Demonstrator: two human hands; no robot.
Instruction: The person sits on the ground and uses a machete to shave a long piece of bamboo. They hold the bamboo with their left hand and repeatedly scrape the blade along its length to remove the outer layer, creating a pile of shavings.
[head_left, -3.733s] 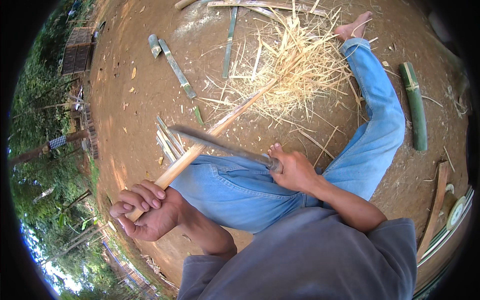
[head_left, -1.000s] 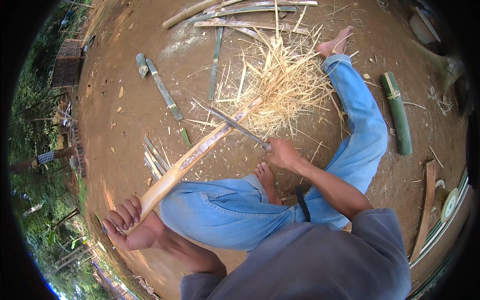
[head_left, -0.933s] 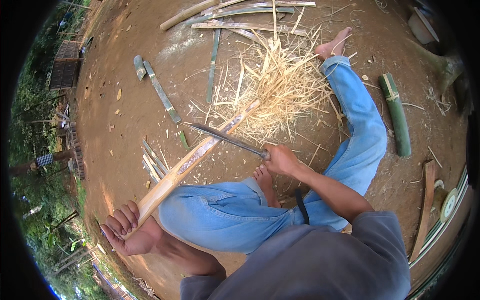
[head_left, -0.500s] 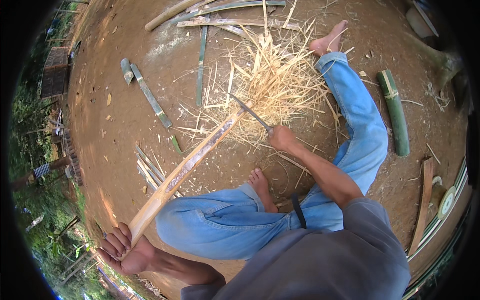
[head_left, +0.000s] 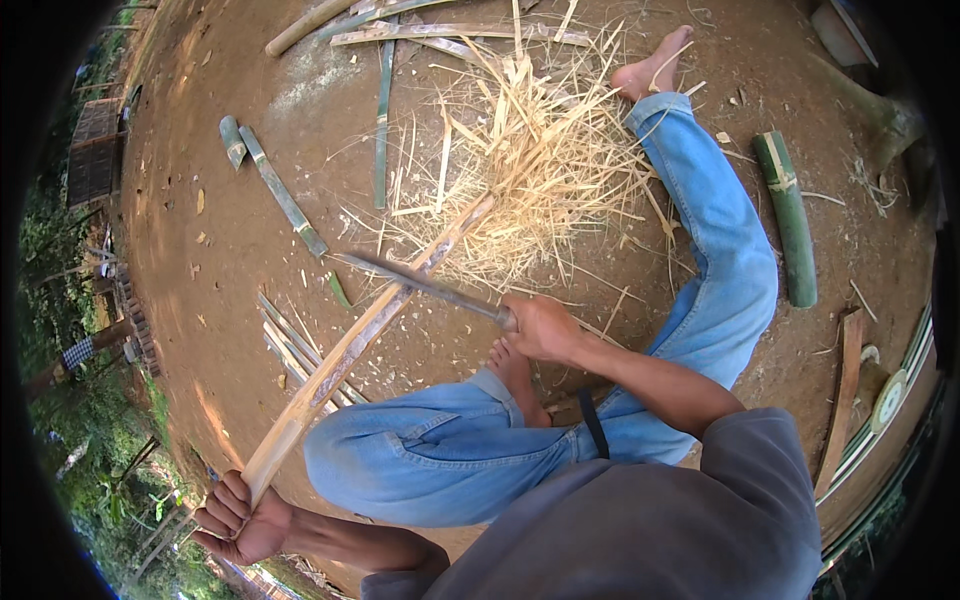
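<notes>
My left hand (head_left: 246, 517) is closed round the near end of a long split bamboo strip (head_left: 345, 358), pale at the edges with a greyish patch along its middle. The strip slants up and right, over my bent left knee, to the shavings. In my right hand (head_left: 540, 326) is the handle of a long knife (head_left: 430, 286). Its blade, slightly smeared by motion, crosses the strip in its upper half and points to the left. I cannot tell whether the edge touches the strip. A heap of pale bamboo shavings (head_left: 555, 150) lies beyond the strip's far end.
Split bamboo pieces (head_left: 460, 34) lie at the far side, and thin strips (head_left: 290, 345) left of my knee. Green bamboo lengths rest on the left (head_left: 285, 190) and right (head_left: 787, 218). A brown wooden slat (head_left: 840, 400) lies at the right. My legs flank the work.
The knife has come back along the strip, from near its far end toward me, with my right hand lower and further left. My left hand keeps its grip, almost unmoved.
</notes>
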